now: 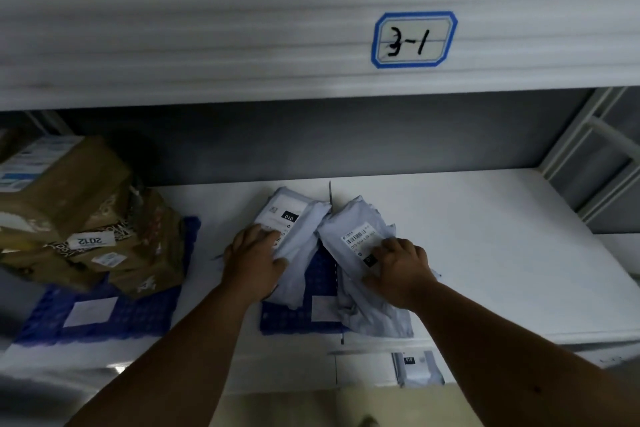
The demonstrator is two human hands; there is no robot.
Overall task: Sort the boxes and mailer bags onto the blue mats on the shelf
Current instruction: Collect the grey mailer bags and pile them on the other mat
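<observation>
Both forearms reach in: left hand (254,262) lies flat, fingers relaxed, on the left mailer bag (294,239), printed "010". Right hand (401,270) presses spread fingers on the right mailer bag (360,243). Both bags overlap a blue mat (304,315). Boxes (86,218), tagged "2012", stacked left. Shelf tag (414,40): "3-1".

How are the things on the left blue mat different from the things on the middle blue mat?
The boxes on the left blue mat are brown cardboard, stacked in a leaning pile; nobody touches them. The mailer bags on the middle blue mat are pale grey, soft and flat, under the left hand and right hand. Both carry white labels.
</observation>
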